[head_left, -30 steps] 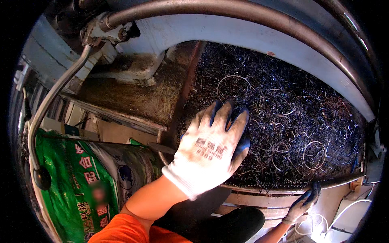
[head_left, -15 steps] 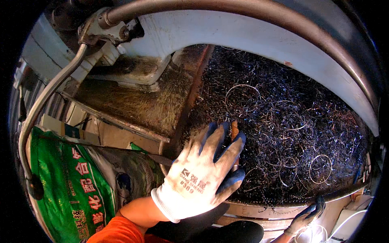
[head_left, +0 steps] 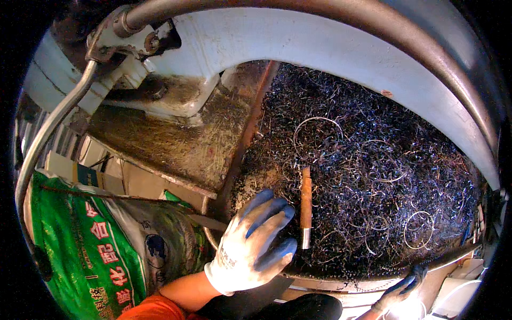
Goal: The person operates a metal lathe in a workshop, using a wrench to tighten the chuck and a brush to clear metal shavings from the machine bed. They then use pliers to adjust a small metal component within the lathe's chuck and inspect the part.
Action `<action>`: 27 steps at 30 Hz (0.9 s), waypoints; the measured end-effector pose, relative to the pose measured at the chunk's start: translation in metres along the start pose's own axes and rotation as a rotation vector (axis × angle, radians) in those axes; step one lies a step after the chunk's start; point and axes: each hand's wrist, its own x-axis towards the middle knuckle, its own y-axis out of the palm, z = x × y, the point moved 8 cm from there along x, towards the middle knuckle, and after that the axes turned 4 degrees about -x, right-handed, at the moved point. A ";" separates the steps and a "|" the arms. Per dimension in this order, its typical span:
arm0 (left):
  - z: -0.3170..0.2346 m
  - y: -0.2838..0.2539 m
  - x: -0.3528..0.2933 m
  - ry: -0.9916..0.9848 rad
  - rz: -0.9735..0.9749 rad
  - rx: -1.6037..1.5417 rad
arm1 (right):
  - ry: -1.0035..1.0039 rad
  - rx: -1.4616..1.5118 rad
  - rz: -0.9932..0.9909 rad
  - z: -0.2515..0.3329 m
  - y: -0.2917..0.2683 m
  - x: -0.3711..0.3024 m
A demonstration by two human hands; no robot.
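A slim brown rod [head_left: 305, 202] with a bright bare metal end lies on a bed of dark metal shavings [head_left: 352, 208]. My left hand [head_left: 256, 240], in a white glove with blue-coated fingers, hovers just left of the rod. Its fingers are apart and slightly bent, with nothing visible in them; a gap separates them from the rod. At the lower right, my right hand [head_left: 402, 288] wears a similar glove. Its fingers stretch up to the front rim of the shavings tray [head_left: 368, 282], and part of that hand is dim.
A thick curved pipe [head_left: 341, 13] arches over the pale machine body [head_left: 298, 42]. An oily metal ledge [head_left: 176, 149] borders the shavings on the left. A green woven sack [head_left: 80, 229] stands at the lower left. Thin metal rings [head_left: 418, 230] lie among the shavings.
My left hand has moved left and down, away from the rod, which now shows whole on the shavings. My right hand stays near the tray rim. The view has shifted slightly.
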 end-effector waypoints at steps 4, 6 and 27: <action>0.001 0.006 0.003 -0.010 0.012 0.026 | -0.006 0.026 -0.017 0.004 0.000 -0.001; -0.001 0.005 0.004 -0.041 0.041 0.031 | -0.021 0.033 -0.011 0.007 0.002 0.000; -0.001 0.011 0.006 -0.062 0.091 0.091 | -0.013 -0.050 -0.176 0.055 -0.005 0.016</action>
